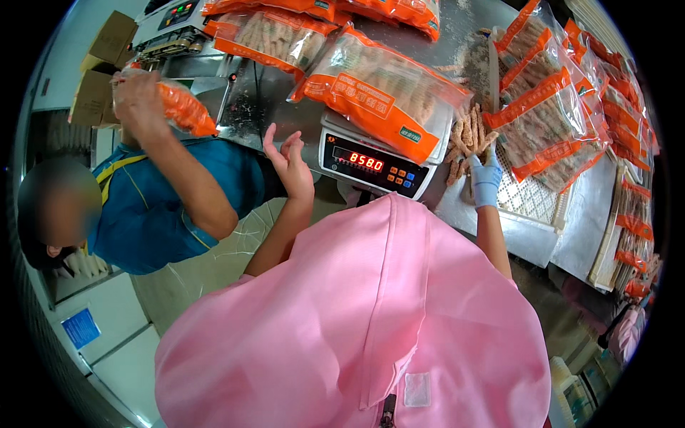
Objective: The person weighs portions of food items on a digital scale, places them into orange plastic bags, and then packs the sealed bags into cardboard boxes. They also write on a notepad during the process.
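One filled bag (382, 89) on the scale (372, 162), loose sticks (465, 135) beside it

Upper centre of frame: clear bag with orange bands, packed with pale, crumb-coated sticks. Lies aslant on the scale, its lower right corner hanging over the front panel. Red digits lit on the display.

Left hand (292, 168): bare, near the scale's left edge, fingers apart and loosely curled, nothing in its hold. Right hand (486, 180): blue glove, right of the scale, fingertips at the loose sticks. Fingers partly bent; cannot tell whether they have closed on a stick. The sticks lie in a small heap against the scale's right side.

Right of centre: white mesh tray (529, 191), with a row of similar bags (549, 114) leaning one on another above it. More orange-banded bags (275, 39) at the top of the frame, left of and above the one on the scale. Bench (457, 203) is metal, crumbs scattered across its upper part.

Left side of frame: co-worker (171, 207) in a blue shirt, holding up an orange-banded bag (187, 107). Machine (175, 25) with a small lit panel at upper left; cardboard boxes (107, 43) further left. Pink garment (357, 299) fills the lower centre.
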### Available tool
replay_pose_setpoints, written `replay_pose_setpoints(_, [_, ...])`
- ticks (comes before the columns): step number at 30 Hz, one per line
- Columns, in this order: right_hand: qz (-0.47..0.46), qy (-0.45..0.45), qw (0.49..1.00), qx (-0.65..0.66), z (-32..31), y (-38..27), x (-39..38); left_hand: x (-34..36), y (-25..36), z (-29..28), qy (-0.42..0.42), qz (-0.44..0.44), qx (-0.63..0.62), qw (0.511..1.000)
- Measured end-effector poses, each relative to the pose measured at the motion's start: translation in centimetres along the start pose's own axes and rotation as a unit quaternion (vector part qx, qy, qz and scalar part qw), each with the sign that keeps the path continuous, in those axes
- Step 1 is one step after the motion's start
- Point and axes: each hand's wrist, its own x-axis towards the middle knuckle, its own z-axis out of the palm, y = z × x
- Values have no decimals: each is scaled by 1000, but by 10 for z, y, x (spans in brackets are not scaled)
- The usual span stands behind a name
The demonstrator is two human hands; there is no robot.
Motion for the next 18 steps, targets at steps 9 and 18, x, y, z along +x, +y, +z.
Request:
replay_pose_setpoints(9, [24,-248,968,20,-48,-98,-22,-4,1,14,-40,-21,4,999])
replay_pose_setpoints(18, [63,-148,971,175,51,-108,19,-1,9,25,-54,-25,-8,998])
